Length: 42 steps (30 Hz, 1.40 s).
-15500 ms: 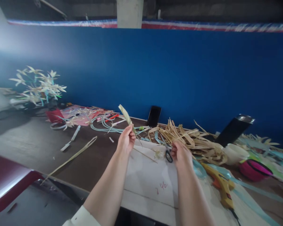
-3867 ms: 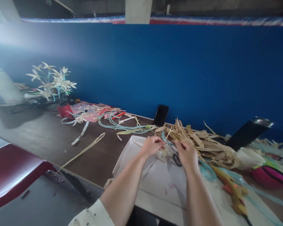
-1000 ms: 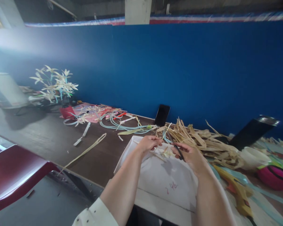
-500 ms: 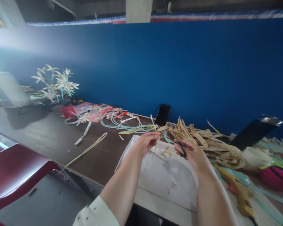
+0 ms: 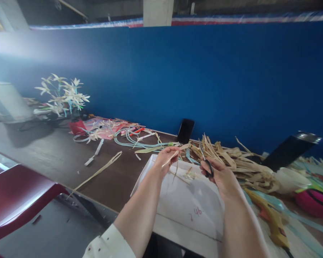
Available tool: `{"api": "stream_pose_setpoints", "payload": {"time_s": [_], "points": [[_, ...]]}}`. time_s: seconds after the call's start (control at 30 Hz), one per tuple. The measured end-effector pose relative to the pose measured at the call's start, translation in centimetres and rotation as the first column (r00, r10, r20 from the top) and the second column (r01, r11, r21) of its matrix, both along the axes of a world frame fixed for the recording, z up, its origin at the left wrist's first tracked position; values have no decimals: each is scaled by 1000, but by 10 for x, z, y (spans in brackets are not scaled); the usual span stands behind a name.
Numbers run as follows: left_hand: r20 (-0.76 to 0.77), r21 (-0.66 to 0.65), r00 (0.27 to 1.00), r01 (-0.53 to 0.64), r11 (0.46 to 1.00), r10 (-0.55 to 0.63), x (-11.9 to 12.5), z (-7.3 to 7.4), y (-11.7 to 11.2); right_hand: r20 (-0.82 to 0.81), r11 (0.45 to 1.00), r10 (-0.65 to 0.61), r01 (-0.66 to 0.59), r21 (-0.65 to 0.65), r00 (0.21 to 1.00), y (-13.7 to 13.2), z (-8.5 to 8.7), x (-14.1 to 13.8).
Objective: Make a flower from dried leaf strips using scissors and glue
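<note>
Over the back part of a white box lid (image 5: 188,211), my left hand (image 5: 167,158) pinches a thin pale strip of dried husk (image 5: 169,159), which slants across the fingers. A narrow end hangs below the fingertips. My right hand (image 5: 218,173) has its fingers round the black handles of a pair of scissors (image 5: 209,168), blades pointing up and away. The scissors are apart from the strip. Small pale scraps (image 5: 190,175) lie in the lid between my hands. Red handwritten marks show on the lid's white surface.
Dried husk strips (image 5: 231,161) heap behind my right hand. A phone (image 5: 186,131) leans on the blue partition. At right are a black flask (image 5: 290,150), white bowl (image 5: 292,180) and yellow glue gun (image 5: 270,215). Husk flowers (image 5: 67,93) stand in a red pot (image 5: 78,127) at left.
The strip in my left hand has turned from upright to a slant across the fingers, and that hand has risen slightly. My right hand has shifted a little right with the scissors, blades now steeper.
</note>
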<state>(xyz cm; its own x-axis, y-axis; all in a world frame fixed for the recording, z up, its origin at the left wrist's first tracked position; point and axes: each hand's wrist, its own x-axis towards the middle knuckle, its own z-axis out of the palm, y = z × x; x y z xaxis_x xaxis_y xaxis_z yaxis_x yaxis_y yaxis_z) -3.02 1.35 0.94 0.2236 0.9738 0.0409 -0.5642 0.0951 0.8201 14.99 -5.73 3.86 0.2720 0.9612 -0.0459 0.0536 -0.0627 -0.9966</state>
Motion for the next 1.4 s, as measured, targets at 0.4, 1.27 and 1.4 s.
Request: {"api": "stream_pose_setpoints", "payload": {"time_s": [0.4, 1.27, 1.4], "points": [[1, 43, 1000, -4, 999, 4, 1, -3, 2, 18, 999, 50, -50, -16, 999, 1, -6, -1], [-225, 13, 961, -162, 987, 160, 4, -3, 4, -30, 961, 269, -270, -60, 963, -3, -9, -6], [-352, 71, 914, -188, 979, 201, 4, -6, 5, -4, 956, 290, -290, -47, 957, -3, -9, -6]]}}
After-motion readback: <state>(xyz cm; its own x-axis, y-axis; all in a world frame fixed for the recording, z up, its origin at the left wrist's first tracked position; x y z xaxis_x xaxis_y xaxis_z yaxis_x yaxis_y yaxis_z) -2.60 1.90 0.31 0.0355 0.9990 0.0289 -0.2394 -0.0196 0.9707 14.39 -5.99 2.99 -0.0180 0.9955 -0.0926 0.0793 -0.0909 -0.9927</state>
